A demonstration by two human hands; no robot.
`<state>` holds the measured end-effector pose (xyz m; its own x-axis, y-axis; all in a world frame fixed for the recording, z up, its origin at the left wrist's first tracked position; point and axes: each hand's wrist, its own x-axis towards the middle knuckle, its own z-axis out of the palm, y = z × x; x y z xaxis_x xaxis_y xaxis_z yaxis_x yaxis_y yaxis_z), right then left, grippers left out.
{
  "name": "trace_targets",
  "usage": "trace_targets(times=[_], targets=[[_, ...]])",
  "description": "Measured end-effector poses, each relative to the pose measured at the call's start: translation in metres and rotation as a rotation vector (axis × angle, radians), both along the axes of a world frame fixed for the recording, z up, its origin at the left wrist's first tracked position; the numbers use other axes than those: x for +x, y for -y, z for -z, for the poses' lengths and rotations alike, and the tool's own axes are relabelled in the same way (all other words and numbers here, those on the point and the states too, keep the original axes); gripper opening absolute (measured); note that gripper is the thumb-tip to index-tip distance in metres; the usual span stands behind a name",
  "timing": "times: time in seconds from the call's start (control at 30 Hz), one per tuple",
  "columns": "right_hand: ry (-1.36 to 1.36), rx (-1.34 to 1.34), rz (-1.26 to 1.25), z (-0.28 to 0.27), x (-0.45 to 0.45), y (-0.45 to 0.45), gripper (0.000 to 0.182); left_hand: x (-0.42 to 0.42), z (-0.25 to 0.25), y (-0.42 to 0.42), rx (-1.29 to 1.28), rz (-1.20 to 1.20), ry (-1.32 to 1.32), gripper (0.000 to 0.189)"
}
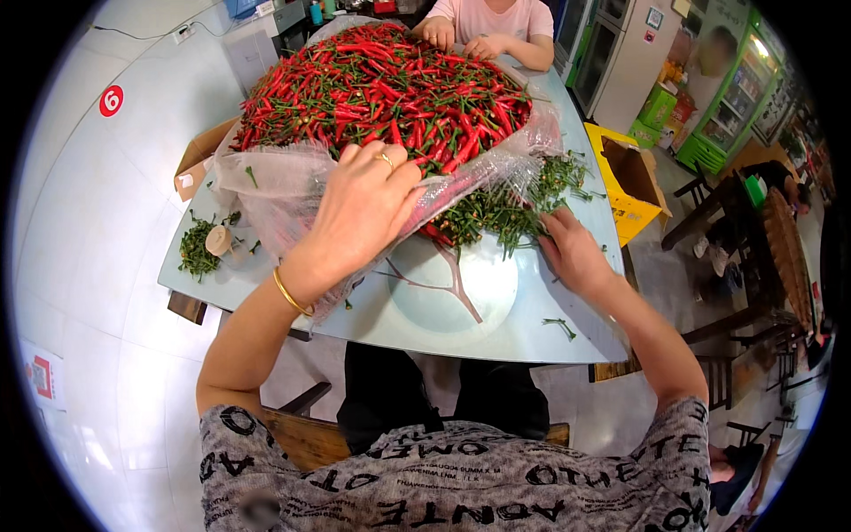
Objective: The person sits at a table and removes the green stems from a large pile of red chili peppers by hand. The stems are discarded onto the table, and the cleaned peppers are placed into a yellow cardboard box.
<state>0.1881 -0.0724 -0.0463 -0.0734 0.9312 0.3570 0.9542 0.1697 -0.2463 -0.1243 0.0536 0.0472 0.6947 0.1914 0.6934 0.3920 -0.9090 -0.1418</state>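
A large heap of red chili peppers with green stems fills an opened, translucent plastic bag on the table. My left hand, with a ring and a gold bangle, reaches over the bag's near edge, its fingertips at the nearest chilies; whether it grips one is hidden. Beside the bag's right side, my right hand rests at the edge of a pile of cut-off green stems, fingers bent; what it may hold cannot be seen. A few loose stems lie nearer the table's front edge.
Across the glossy table, another person's hands are at the heap's far edge. A small round container stands by more stems at the left. A yellow cardboard box is beyond the right edge, a brown box beyond the left.
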Motion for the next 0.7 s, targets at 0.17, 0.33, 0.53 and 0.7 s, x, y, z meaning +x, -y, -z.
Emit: trace_targets(times=[0.17,0.33,0.53,0.7], targets=[[-0.104,0.262,-0.113,-0.063,0.003,-0.071,0.020,-0.006,0.020,0.005,0.023,0.012,-0.026,0.015],[-0.222,0.254,-0.262,-0.136,-0.031,-0.105,0.029,-0.008,0.029,0.005,0.129,0.038,0.050,0.012],[0.093,-0.020,-0.443,-0.145,-0.049,-0.142,0.076,-0.007,0.040,0.010,0.171,-0.024,0.075,0.015],[0.078,-0.020,-0.615,-0.155,-0.084,-0.163,0.073,-0.009,0.039,0.012,0.202,-0.096,0.042,0.016]])
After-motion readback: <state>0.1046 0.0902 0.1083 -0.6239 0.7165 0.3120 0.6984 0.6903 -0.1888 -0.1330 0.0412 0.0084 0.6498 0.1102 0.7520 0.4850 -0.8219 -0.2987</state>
